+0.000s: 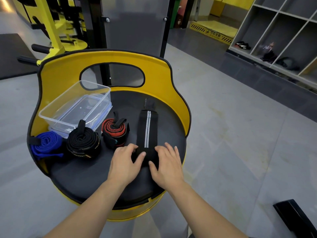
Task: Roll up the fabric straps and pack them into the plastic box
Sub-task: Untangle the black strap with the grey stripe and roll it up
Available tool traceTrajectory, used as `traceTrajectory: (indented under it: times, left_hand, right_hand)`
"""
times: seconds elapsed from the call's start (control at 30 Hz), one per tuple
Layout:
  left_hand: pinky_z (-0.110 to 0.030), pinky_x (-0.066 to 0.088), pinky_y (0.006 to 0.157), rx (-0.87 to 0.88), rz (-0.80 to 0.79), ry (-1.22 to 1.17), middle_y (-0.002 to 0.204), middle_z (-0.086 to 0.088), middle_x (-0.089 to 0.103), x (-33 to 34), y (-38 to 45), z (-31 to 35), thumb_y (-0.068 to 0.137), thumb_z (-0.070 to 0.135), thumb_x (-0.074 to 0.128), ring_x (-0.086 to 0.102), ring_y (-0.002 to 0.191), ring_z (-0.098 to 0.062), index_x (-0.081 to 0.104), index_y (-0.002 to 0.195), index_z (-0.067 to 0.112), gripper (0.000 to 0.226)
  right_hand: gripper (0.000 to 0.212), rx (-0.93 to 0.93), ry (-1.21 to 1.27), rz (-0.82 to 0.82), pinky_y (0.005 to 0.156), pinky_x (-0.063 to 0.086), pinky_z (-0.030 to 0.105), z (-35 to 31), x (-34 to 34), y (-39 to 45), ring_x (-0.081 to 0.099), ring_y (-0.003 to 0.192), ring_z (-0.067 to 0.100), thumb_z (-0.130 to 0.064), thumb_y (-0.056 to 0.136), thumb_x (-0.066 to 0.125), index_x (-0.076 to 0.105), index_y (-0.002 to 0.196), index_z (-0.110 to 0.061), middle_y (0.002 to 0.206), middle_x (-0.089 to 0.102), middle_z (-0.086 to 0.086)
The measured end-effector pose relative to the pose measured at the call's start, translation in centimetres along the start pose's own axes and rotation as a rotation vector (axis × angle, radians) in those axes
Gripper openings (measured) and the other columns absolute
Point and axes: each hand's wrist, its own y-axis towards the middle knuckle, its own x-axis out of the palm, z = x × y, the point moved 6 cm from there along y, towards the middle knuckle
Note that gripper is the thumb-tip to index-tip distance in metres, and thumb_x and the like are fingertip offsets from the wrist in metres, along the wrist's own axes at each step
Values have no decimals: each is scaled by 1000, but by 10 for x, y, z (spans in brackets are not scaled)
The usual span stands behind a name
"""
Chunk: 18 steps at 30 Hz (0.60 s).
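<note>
On the round black table [82, 179] with its raised yellow back, a rolled blue strap [45, 145] lies at the far left edge. Just behind it sits the clear plastic box [51, 115], resting on its lid and holding no straps. Beside the blue one stands a rolled black strap [83, 140] with yellow stitching, then a rolled red and black strap [114, 130]. Right of these, a black strap with white stripes [147, 127] lies stretched away from the person, its near end partly rolled. The left hand [126, 162] and the right hand [167, 163] both grip that rolled end, fingers curled over its top and thumbs against its near side.
</note>
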Motion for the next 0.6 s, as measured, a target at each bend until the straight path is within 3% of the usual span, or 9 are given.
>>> traceTrajectory:
  times: [0.1, 0.23, 0.43, 0.53, 0.6]
  left_hand:
    - [-34, 45, 98, 2, -52, 70, 116, 8, 62, 3, -6, 1, 90, 52, 66, 48, 117, -17, 56, 131, 23, 51]
    - [-39, 45, 101, 12, -16, 166, 117, 2, 61, -4, -3, 5, 93, 49, 63, 49, 116, -23, 60, 133, 21, 49]
    - [-27, 45, 100, -185, -110, -190, 125, 1, 67, 0, 2, 2, 91, 28, 73, 59, 120, -17, 60, 132, 16, 45]
    - [-21, 42, 92, -252, -121, -304, 117, 7, 65, 2, 1, 1, 88, 19, 78, 57, 105, -7, 60, 131, 19, 47]
    - [-23, 43, 95, -259, -117, -330, 120, 6, 65, 4, -1, -1, 87, 15, 78, 56, 108, -6, 60, 131, 20, 47]
  right_hand:
    - [57, 25, 61, -33, 126, 11, 34, 6, 0, 1, 43, 138, 19, -46, 101, 51, 42, 151, -20, 142, 54, -2]
    - [59, 53, 60, 13, 114, 35, 33, 5, 0, -2, 48, 124, 21, -49, 102, 50, 41, 152, -21, 132, 57, -1]
    - [59, 183, 270, -20, 115, 36, 30, 6, 2, 1, 41, 138, 17, -38, 99, 61, 42, 153, -21, 148, 45, -2]
    - [59, 329, 446, -51, 109, 45, 35, 7, 13, 0, 54, 127, 21, -30, 97, 66, 42, 150, -26, 136, 60, 2]
    - [59, 392, 526, -41, 102, 52, 40, 8, 17, -1, 62, 115, 22, -29, 94, 70, 43, 147, -33, 124, 65, 2]
